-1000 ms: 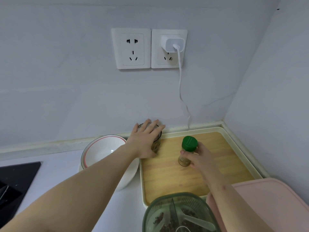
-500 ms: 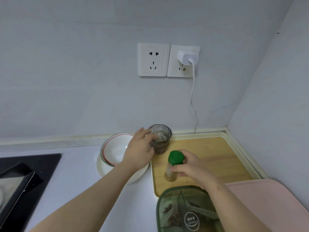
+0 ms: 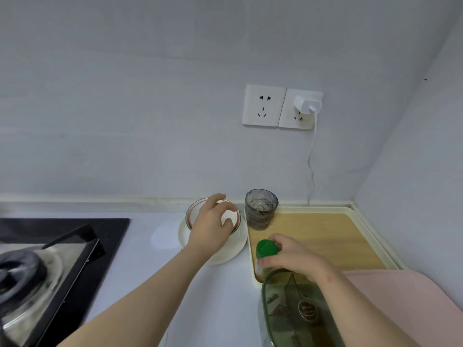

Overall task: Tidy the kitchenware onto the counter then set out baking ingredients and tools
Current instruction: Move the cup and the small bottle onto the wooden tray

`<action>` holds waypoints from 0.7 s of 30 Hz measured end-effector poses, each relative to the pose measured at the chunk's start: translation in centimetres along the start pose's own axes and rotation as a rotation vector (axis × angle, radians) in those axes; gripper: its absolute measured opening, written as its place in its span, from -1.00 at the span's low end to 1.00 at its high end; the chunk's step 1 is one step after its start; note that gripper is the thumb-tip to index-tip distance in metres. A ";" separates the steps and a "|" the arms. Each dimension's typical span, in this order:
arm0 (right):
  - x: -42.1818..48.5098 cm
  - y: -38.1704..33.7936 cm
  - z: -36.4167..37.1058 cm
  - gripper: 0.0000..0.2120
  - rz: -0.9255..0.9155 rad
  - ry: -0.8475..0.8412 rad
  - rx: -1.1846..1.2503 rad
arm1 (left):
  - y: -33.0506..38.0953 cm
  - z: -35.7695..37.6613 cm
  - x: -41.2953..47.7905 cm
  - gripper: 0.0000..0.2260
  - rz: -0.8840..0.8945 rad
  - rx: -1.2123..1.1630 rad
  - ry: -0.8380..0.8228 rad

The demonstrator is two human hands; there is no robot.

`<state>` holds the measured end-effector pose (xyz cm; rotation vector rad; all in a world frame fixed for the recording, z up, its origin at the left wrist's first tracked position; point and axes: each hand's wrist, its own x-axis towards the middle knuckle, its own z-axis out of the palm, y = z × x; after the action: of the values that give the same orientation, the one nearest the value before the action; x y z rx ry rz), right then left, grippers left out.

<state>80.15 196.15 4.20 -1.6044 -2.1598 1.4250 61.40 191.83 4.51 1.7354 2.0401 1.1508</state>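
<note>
On tray (image 3: 325,236) | R hand (image 3: 293,256) grips green-cap bottle (image 3: 266,249), upright

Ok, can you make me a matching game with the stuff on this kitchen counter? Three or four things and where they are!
Things:
1. grey glass
2. green-capped bottle
3. red-rimmed bowl
4. white charger

Places:
A. plugged into the wall socket
B. under the left hand
C. held by the right hand
D. standing alone at the tray's back left corner

Pairs: 1-D, 2-C, 3-B, 4-A
</note>
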 end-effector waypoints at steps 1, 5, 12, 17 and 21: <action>-0.1 -0.1 0.1 -0.48 0.001 0.003 -0.014 | 0.0 -0.3 -0.3 -0.73 -0.007 0.001 -0.002; -1.0 -0.5 0.4 -0.48 -0.001 0.008 -0.039 | 0.0 -1.6 -1.5 -0.74 -0.028 -0.027 -0.021; -3.0 -1.9 1.5 -0.72 -0.193 0.402 0.052 | 0.5 -3.5 -3.2 -0.74 -0.044 -0.048 -0.046; -4.8 -4.9 2.7 -0.85 -0.290 0.543 0.158 | 1.0 -5.3 -4.4 -0.74 -0.056 -0.063 -0.046; -5.5 -6.3 4.2 -0.87 -0.263 0.534 0.147 | 1.1 -6.6 -5.3 -0.74 -0.085 -0.079 -0.023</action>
<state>75.79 189.19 8.63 -1.3841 -1.8226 0.9206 59.56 184.25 8.03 1.6021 2.0058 1.1644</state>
